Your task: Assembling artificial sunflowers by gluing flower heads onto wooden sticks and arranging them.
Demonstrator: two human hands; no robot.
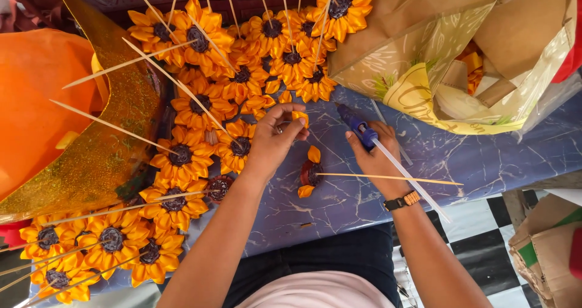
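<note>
Left hand [274, 139] pinches one small orange fabric petal [300, 117] above the blue marbled tabletop [485, 156]; right hand [374, 153] grips one blue glue gun [357, 125]. Between them lies one unfinished flower on a wooden skewer [311, 173]. Finished orange sunflowers [182, 156] crowd the left; open tabletop remains rightward.

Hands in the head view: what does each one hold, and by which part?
The left hand pinches a small orange petal at its edge. The right hand grips the blue glue gun around its body.
</note>
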